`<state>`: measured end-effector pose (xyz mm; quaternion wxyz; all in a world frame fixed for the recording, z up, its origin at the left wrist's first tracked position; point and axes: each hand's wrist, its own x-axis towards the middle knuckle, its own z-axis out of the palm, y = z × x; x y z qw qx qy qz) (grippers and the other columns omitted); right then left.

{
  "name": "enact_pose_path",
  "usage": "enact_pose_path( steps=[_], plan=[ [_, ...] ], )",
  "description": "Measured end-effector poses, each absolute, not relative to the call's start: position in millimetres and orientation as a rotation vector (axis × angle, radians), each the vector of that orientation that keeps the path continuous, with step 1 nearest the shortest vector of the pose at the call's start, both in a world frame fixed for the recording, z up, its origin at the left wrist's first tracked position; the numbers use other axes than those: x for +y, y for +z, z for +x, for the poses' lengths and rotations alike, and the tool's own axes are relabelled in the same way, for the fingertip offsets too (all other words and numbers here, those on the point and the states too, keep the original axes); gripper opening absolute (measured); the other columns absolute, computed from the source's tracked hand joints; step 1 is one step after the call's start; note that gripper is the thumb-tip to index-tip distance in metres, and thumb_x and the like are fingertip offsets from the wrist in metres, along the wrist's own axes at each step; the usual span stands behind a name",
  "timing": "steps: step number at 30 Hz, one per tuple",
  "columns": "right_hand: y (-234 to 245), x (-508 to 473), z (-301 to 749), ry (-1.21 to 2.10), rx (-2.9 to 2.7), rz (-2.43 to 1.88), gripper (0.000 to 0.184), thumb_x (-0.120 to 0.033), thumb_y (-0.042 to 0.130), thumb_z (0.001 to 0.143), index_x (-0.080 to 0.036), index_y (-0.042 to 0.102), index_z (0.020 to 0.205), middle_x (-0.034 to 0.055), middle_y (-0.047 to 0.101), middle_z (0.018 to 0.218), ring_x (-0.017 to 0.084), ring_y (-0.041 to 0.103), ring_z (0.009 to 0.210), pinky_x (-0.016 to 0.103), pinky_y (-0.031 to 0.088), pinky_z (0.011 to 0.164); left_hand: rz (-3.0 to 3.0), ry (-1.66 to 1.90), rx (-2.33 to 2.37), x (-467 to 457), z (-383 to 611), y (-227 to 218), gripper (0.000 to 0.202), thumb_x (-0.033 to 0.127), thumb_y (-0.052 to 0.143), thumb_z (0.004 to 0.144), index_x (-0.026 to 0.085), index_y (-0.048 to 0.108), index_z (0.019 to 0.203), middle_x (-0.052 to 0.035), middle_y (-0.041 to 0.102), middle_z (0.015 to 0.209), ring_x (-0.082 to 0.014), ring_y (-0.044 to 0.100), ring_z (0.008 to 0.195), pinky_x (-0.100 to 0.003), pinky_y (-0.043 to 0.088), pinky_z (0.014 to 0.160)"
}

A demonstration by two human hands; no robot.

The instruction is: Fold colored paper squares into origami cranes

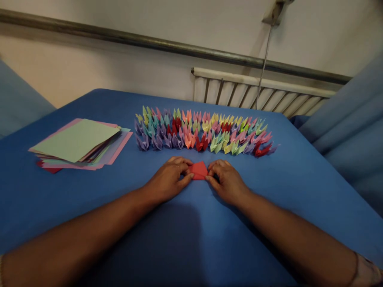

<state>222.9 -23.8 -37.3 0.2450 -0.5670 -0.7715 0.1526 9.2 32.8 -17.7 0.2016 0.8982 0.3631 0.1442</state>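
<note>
A small folded red paper (198, 170) lies on the blue table (191, 239), between both hands. My left hand (169, 179) pinches its left edge with thumb and fingers bent. My right hand (226, 180) pinches its right edge the same way. The paper is pressed flat against the tabletop. Just beyond it stand rows of several folded paper cranes (203, 130) in purple, teal, pink, red, yellow and green.
A stack of flat coloured paper sheets (80, 144) lies at the left of the table, a pale green sheet on top. A white railing (257, 89) and a grey pipe run along the wall behind. Blue fabric hangs at the right edge.
</note>
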Motion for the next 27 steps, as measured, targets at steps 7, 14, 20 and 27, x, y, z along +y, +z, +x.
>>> enact_pose_path(
  steps=[7,14,20,27],
  plan=[
    [-29.7,-28.5,221.5,0.408,-2.172,-1.596,0.009,-0.021,0.052,0.089,-0.02,0.056,0.081,0.0061,0.059,0.095,0.02,0.053,0.092,0.036,0.043,0.085,2.562,0.442,1.036,33.6,8.3,-19.8,0.011,0.028,0.057,0.087,0.018,0.061,0.084,-0.0086,0.062,0.114,-0.0239,0.054,0.107,-0.041,0.043,0.096],
    [-24.9,-29.2,227.6,0.314,-2.127,-1.742,0.014,-0.013,0.047,0.088,-0.018,0.059,0.085,0.0085,0.061,0.09,0.021,0.053,0.088,0.036,0.044,0.082,2.732,0.4,0.738,32.0,8.9,-18.7,0.024,0.021,0.048,0.093,0.025,0.069,0.105,-0.0041,0.065,0.114,-0.0225,0.052,0.112,-0.041,0.039,0.099],
    [-19.4,-44.0,215.5,0.268,-2.395,-1.473,0.029,-0.016,0.044,0.093,-0.021,0.065,0.112,0.0098,0.062,0.117,0.024,0.054,0.103,0.04,0.044,0.088,2.678,0.374,0.702,30.7,7.8,-15.9,0.025,0.021,0.05,0.091,0.023,0.069,0.107,-0.0042,0.068,0.109,-0.0213,0.057,0.103,-0.04,0.04,0.097],
    [-21.6,-55.5,209.3,0.144,-2.485,-1.619,0.026,-0.017,0.044,0.093,-0.017,0.069,0.101,0.0113,0.066,0.105,0.025,0.057,0.091,0.039,0.045,0.084,2.605,0.413,0.854,38.3,13.6,-18.5,0.013,0.025,0.054,0.089,0.018,0.064,0.085,-0.0048,0.066,0.09,-0.0201,0.057,0.09,-0.036,0.044,0.086]
  ],
)
